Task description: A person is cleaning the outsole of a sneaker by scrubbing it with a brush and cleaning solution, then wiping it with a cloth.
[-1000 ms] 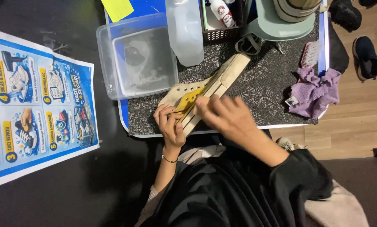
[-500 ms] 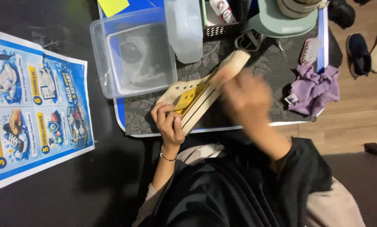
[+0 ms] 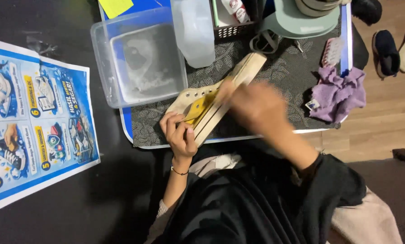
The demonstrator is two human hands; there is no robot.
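Observation:
A cream canvas shoe [image 3: 246, 68] with a yellow inside lies tilted on its side on a dark patterned mat [image 3: 288, 86], sole edge towards me. My left hand [image 3: 179, 135] grips its near end, thumb on the sole. My right hand [image 3: 256, 106] is a motion blur over the middle of the shoe, against its side. The blur hides whether it holds anything.
A clear plastic tub [image 3: 139, 63] with cloudy water stands left of the shoe, a translucent jug [image 3: 194, 27] behind it. A purple cloth [image 3: 338, 92] and a small brush [image 3: 332, 50] lie at the right. A blue illustrated poster [image 3: 35, 117] covers the dark floor at left. Dark shoes [image 3: 385, 52] sit on the wooden floor.
My right hand has swept back and forth along the shoe's side: out towards the toe half a second ago, back over the middle now. My left hand keeps its grip.

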